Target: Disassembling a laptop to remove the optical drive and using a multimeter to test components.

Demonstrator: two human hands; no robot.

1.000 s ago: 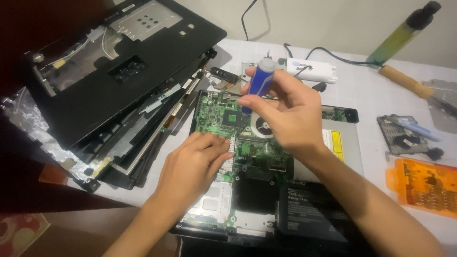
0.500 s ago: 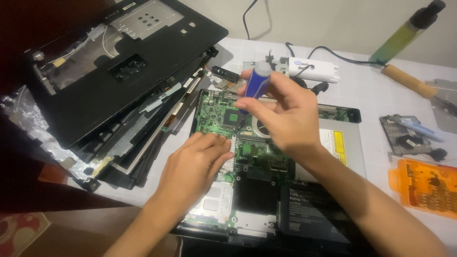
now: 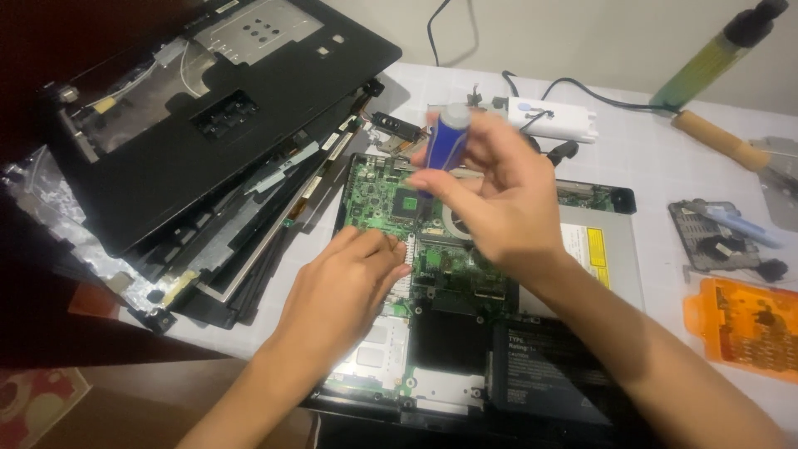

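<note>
An opened laptop base with a green circuit board (image 3: 386,195) lies on the white table. My right hand (image 3: 499,204) grips a blue-handled screwdriver (image 3: 445,141) with a grey cap, held upright over the board near its dark chip. My left hand (image 3: 341,291) rests flat on the board's left part, fingers together, holding nothing. The screwdriver's tip is hidden behind my fingers.
Stacked black laptop covers and panels (image 3: 208,125) lie at the left. A white adapter with cable (image 3: 553,116), a green bottle (image 3: 715,54), a wooden-handled tool (image 3: 715,137), a small dark part (image 3: 723,237) and an orange bit case (image 3: 748,328) lie at the right.
My right hand with the screwdriver has shifted slightly left and down over the board. My left hand stays in place.
</note>
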